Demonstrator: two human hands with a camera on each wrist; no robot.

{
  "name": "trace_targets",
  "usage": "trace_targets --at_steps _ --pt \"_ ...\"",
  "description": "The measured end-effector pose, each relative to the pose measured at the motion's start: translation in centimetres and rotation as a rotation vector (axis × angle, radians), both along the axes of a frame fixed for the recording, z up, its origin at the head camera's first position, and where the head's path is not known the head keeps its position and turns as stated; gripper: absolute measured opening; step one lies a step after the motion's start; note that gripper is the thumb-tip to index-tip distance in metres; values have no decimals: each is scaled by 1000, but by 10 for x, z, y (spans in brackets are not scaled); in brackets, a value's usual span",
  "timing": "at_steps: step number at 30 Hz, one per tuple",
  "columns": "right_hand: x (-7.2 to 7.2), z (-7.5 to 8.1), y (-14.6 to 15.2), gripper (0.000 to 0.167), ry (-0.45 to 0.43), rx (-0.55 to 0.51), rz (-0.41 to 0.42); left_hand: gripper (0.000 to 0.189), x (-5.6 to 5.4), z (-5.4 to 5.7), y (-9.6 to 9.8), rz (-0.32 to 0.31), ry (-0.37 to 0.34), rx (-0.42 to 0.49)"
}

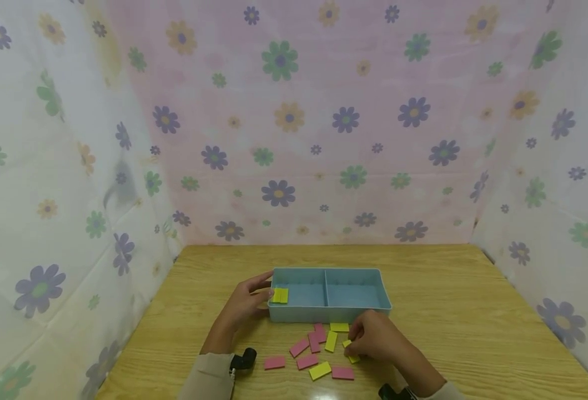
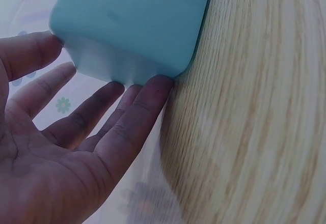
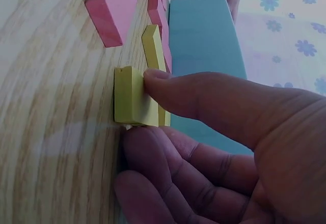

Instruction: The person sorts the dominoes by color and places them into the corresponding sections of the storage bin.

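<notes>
A light blue box point(image 1: 318, 315) with two compartments stands on the table. My left hand point(image 1: 241, 305) rests its fairly straight fingers against the box's left end; in the left wrist view the fingertips point(image 2: 160, 84) touch that end wall. Two yellow blocks point(image 1: 280, 295) sit side by side at the left of the left compartment. In front of the box, my right hand point(image 1: 380, 336) pinches a flat yellow block point(image 3: 124, 96) low over the table, thumb on its broad face and fingers at its edge. Whether that block still touches the wood I cannot tell.
Several pink blocks point(image 1: 307, 362) lie scattered in front of the box. Among them are more yellow blocks point(image 1: 320, 370), one point(image 1: 339, 327) close along the box's front wall. Flowered cloth point(image 1: 318, 172) hangs behind the wooden table point(image 1: 438, 300) and at both sides.
</notes>
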State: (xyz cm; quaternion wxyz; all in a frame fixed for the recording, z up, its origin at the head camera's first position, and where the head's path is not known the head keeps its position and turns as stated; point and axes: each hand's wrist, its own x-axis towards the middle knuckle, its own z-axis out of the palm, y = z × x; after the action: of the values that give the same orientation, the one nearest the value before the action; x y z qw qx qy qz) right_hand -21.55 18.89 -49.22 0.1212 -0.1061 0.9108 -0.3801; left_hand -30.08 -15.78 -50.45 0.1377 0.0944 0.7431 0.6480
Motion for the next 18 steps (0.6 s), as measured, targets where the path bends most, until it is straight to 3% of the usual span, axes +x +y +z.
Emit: trace_targets --at_steps 18 --pt "3 1 0 19 11 5 14 58 0 -4 -2 -19 8 20"
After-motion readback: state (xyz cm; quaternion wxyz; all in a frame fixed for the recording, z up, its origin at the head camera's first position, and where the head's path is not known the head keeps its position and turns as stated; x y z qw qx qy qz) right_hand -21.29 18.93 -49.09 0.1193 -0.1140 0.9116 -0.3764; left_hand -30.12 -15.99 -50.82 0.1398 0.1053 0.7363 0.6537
